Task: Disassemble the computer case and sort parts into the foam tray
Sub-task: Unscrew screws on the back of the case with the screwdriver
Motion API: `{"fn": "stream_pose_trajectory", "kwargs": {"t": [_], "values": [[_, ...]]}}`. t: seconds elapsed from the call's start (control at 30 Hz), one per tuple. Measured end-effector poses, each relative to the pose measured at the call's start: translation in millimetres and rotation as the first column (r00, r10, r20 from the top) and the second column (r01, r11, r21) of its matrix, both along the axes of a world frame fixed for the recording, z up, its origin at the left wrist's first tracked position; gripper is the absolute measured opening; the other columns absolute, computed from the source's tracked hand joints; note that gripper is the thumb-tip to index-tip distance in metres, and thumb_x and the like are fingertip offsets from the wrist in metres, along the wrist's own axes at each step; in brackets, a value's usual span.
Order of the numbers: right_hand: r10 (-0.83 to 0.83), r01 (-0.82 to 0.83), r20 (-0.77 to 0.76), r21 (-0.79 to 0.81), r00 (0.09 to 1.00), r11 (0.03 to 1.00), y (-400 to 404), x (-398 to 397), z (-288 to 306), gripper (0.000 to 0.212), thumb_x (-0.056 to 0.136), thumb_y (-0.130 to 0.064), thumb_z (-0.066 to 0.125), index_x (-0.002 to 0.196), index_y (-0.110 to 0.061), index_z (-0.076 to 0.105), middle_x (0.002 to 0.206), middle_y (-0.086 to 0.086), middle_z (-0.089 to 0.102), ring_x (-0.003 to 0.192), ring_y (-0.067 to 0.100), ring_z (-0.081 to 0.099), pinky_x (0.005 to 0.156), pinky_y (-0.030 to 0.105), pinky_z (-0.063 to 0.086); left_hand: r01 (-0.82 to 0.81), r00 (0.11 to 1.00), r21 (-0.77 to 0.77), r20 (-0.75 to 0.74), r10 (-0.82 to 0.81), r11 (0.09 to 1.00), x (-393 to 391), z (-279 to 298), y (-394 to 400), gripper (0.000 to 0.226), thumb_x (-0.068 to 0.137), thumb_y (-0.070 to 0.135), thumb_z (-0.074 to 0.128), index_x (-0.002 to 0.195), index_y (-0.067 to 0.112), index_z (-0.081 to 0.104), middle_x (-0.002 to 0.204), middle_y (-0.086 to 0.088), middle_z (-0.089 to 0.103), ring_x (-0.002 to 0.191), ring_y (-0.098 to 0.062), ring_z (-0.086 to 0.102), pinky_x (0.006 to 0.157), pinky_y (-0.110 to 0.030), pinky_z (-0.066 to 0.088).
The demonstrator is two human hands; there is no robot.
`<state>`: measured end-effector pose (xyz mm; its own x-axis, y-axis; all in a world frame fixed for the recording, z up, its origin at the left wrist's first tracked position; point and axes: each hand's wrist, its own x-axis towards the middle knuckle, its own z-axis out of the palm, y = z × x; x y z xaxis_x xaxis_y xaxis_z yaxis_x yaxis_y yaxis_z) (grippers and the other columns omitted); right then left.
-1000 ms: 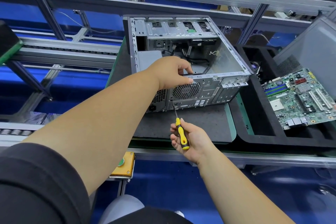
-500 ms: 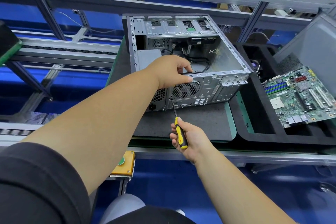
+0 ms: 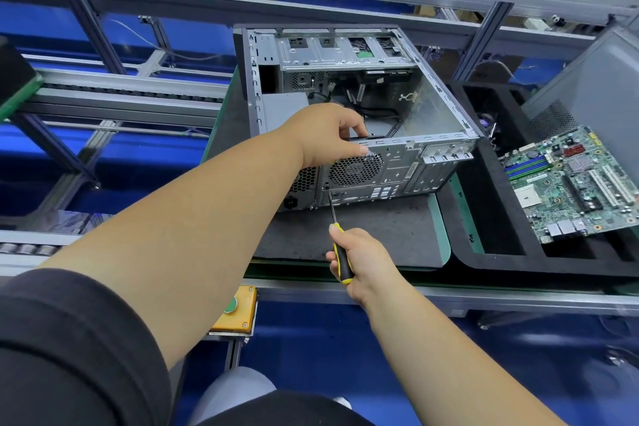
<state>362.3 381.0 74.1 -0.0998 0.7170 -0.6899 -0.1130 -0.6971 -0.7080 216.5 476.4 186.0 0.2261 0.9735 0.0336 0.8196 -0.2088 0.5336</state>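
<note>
Computer case (image 3: 390, 169) on grey mat (image 3: 380, 232)

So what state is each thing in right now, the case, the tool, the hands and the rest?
Computer case: side open, lying on a grey mat.
Left hand: grips the case's top rear edge.
Right hand: grips the screwdriver.
Screwdriver: tip set against the rear panel, below the fan grille.
Motherboard: out of the case, lying tilted on the foam tray.
Foam tray: near slots look empty.

Computer case (image 3: 428, 107) open on top; cables (image 3: 366, 107) clutter interior; left hand (image 3: 325, 135) on near rim.
</note>
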Motion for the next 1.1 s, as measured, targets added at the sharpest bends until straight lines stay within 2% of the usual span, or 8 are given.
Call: {"fn": "stream_pose_trajectory", "kwargs": {"t": [0.17, 0.23, 0.3, 0.37, 0.47, 0.8, 0.93, 1.1], "values": [[0.068, -0.171, 0.403, 0.227, 0.913, 0.959, -5, -4, 3, 0.028, 0.094, -0.033, 0.065, 0.082, -0.018, 0.045, 0.068, 0.004, 0.059, 0.055, 0.012, 0.053, 0.054, 0.027, 0.047, -0.002, 1.0, -0.005, 0.003, 0.002, 1.0, 0, -1, 0, 0.028, 0.084, 0.048, 0.068, 0.11, 0.036, 0.068, 0.105, 0.007, 0.065, 0.095, -0.013, 0.059, 0.087, -0.031, 0.049], [0.094, -0.217, 0.433, 0.243, 0.896, 0.945, -6, -4, 4, 0.025, 0.095, -0.035, 0.063, 0.085, -0.018, 0.048, 0.068, 0.003, 0.059, 0.056, 0.012, 0.053, 0.056, 0.028, 0.047, -0.003, 1.0, -0.009, 0.004, 0.003, 1.0, 0, 0, 0, 0.028, 0.084, 0.048, 0.067, 0.11, 0.036, 0.068, 0.104, 0.007, 0.065, 0.094, -0.013, 0.06, 0.087, -0.032, 0.05], [0.109, -0.152, 0.266, 0.148, 0.958, 0.977, -4, -4, 7, 0.023, 0.095, -0.034, 0.063, 0.092, -0.014, 0.054, 0.068, 0.003, 0.058, 0.054, 0.011, 0.051, 0.052, 0.025, 0.045, -0.004, 1.0, -0.008, 0.003, 0.004, 1.0, 0, 0, 0, 0.027, 0.084, 0.048, 0.067, 0.109, 0.036, 0.068, 0.102, 0.008, 0.065, 0.093, -0.013, 0.06, 0.087, -0.032, 0.05], [0.062, -0.062, -0.035, -0.001, 0.997, 0.998, -3, 0, 10, 0.027, 0.097, -0.031, 0.061, 0.096, -0.005, 0.064, 0.073, 0.007, 0.062, 0.052, 0.012, 0.053, 0.05, 0.023, 0.047, -0.003, 1.0, -0.005, 0.002, 0.003, 1.0, 0, 0, 0, 0.028, 0.084, 0.048, 0.067, 0.109, 0.036, 0.068, 0.101, 0.008, 0.065, 0.092, -0.012, 0.06, 0.086, -0.032, 0.05], [0.019, -0.047, -0.295, -0.086, 0.955, 0.995, -3, 11, 6, 0.039, 0.103, -0.023, 0.05, 0.09, 0.007, 0.072, 0.086, 0.017, 0.07, 0.056, 0.015, 0.06, 0.052, 0.024, 0.053, 0.003, 1.0, 0.0, -0.001, -0.003, 1.0, 0, -1, 0, 0.028, 0.084, 0.048, 0.067, 0.109, 0.036, 0.068, 0.101, 0.007, 0.064, 0.091, -0.012, 0.059, 0.084, -0.03, 0.049], [-0.066, -0.008, -0.349, -0.208, 0.935, 0.978, -7, 12, 0, 0.036, 0.1, -0.03, 0.055, 0.088, -0.003, 0.075, 0.08, 0.007, 0.07, 0.052, 0.012, 0.057, 0.039, 0.02, 0.043, 0.009, 1.0, 0.011, -0.017, -0.009, 1.0, 0, -1, 1, 0.027, 0.085, 0.047, 0.067, 0.11, 0.037, 0.067, 0.102, 0.007, 0.065, 0.09, -0.013, 0.058, 0.082, -0.028, 0.048], [-0.081, 0.042, -0.246, -0.16, 0.966, 0.986, -5, 9, -4, 0.02, 0.095, -0.023, 0.065, 0.092, -0.003, 0.07, 0.07, 0.004, 0.063, 0.048, 0.011, 0.053, 0.039, 0.02, 0.041, 0.006, 0.999, 0.027, -0.043, -0.004, 1.0, 0, -1, 1, 0.028, 0.085, 0.049, 0.066, 0.11, 0.037, 0.067, 0.101, 0.008, 0.065, 0.09, -0.012, 0.058, 0.081, -0.027, 0.047], [0.037, -0.062, 0.179, 0.138, 0.983, 0.989, -2, 8, -1, 0.021, 0.09, -0.021, 0.072, 0.085, -0.012, 0.053, 0.075, 0.006, 0.059, 0.054, 0.013, 0.053, 0.046, 0.022, 0.046, 0.011, 0.999, 0.04, -0.052, -0.009, 0.999, 0, -2, 2, 0.027, 0.085, 0.05, 0.065, 0.109, 0.038, 0.067, 0.1, 0.008, 0.064, 0.089, -0.012, 0.057, 0.078, -0.026, 0.044]]}}
